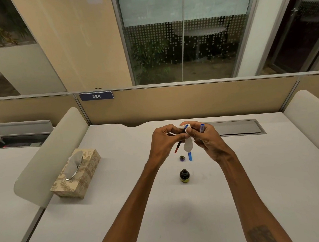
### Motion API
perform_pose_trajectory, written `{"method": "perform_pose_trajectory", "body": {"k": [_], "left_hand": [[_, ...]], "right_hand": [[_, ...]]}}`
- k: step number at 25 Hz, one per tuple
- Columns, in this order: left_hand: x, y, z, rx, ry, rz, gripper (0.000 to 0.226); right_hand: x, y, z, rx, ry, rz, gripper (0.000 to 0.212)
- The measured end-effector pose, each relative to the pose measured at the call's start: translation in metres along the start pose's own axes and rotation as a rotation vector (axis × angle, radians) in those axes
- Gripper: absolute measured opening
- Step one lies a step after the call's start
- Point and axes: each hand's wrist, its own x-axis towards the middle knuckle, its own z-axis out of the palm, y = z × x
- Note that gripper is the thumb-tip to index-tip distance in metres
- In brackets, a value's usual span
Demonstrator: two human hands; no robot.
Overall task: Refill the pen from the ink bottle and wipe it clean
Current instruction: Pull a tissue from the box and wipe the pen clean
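My left hand (164, 141) grips a pen part (177, 149) with a reddish lower end and a blue tip near the top. My right hand (205, 137) pinches a white tissue (188, 145) around that tip and also holds a blue pen barrel (202, 128) upright between its fingers. Both hands are raised over the white desk (123, 207). Below them the open dark ink bottle (184, 176) stands upright. Its cap (182, 158) lies just behind it, beside a blue pen cap (190, 156).
A patterned tissue box (78, 174) with a tissue sticking out sits at the left of the desk. A curved divider panel (50, 155) stands behind it. A grey cable hatch (235, 127) lies at the back right, under a beige partition (191, 100).
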Motion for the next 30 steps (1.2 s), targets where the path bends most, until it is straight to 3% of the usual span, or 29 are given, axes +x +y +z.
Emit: {"method": "perform_pose_trajectory", "body": {"k": [6, 14, 20, 30], "left_hand": [[0.001, -0.002, 0.001, 0.017, -0.026, 0.027, 0.02], [0.002, 0.003, 0.007, 0.282, -0.103, 0.063, 0.028], [0.002, 0.002, 0.009, 0.351, -0.004, 0.118, 0.027], [0.002, -0.001, 0.009, 0.292, 0.085, 0.009, 0.026]], "right_hand": [[0.002, -0.002, -0.002, -0.101, 0.139, -0.099, 0.019], [0.0, 0.0, -0.009, -0.087, 0.141, -0.095, 0.023], [-0.003, 0.002, -0.008, -0.045, 0.18, -0.08, 0.024], [-0.001, 0.01, 0.001, -0.057, 0.214, -0.049, 0.025]]}}
